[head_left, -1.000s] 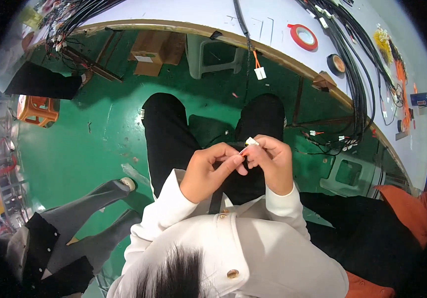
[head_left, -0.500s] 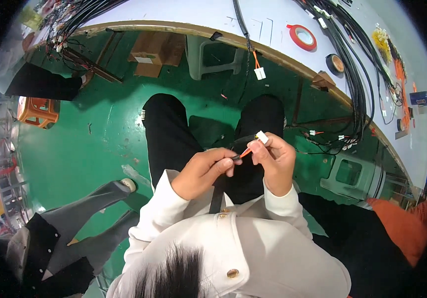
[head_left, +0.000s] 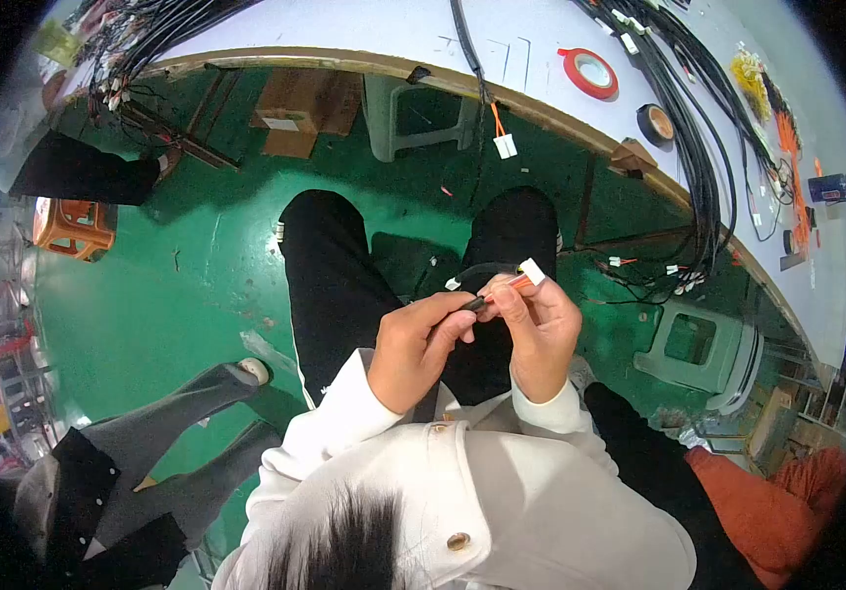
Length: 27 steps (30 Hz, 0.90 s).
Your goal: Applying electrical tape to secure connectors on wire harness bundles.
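Above my lap, my left hand (head_left: pixel 421 344) pinches the black sheathed end of a cable (head_left: pixel 474 304). Orange wires run out of that end to a white plug connector (head_left: pixel 531 271). My right hand (head_left: pixel 539 334) is closed on the orange wires just below the connector, with thumb and fingertips pressed together. The two hands nearly touch at the fingertips. A black loop of cable passes behind the fingers, and a small white tip (head_left: pixel 453 284) shows beside it. Part of the wires is hidden by my right fingers.
Ahead, a white table (head_left: pixel 531 59) bears a red tape roll (head_left: pixel 590 73), a black tape roll (head_left: pixel 655 125) and bundled black cables (head_left: pixel 684 128). Another white connector (head_left: pixel 506 147) hangs over its edge. Stools (head_left: pixel 689 344) stand on the green floor, and people sit at both sides.
My left hand has shifted slightly right, closer to the right hand. The white connector has moved a little right and tilted, and less orange wire shows between the hands.
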{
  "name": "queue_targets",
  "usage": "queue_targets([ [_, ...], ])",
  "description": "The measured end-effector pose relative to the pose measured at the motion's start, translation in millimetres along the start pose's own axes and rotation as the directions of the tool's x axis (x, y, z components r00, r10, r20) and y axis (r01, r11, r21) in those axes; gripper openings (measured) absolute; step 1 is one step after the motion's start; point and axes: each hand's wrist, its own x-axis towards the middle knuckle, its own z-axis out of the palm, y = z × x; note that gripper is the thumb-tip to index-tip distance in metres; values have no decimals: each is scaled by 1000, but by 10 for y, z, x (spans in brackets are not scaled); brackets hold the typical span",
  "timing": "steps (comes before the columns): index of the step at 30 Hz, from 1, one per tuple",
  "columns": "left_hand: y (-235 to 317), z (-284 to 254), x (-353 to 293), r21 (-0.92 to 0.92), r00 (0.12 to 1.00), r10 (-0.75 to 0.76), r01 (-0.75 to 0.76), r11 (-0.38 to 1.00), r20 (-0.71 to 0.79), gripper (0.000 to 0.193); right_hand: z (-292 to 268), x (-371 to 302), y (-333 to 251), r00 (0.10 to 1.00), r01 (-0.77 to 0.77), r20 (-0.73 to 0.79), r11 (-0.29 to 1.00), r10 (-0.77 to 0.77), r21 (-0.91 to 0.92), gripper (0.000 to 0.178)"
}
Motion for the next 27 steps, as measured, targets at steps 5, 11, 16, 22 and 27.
queue_targets([
  [5,48,22,-2,6,1000,11,-11,1000,-29,16,72,-41,12,998,6,-58,1000,-6,10,16],
  [11,28,19,25,-86,1000,-18,16,996,-22,16,-11,11,-54,985,-172,31,978,169,115,20],
  [16,-26,-27,31,-227,992,-124,124,966,14,18,-31,44,-44,944,-330,115,905,310,270,20],
  [22,-49,31,47,-352,997,-75,76,933,18,20,63,25,-56,995,-103,-2,994,103,44,16],
  [27,23,-21,37,-377,960,-254,280,883,119,22,55,-24,28,997,-65,-45,998,65,17,9],
])
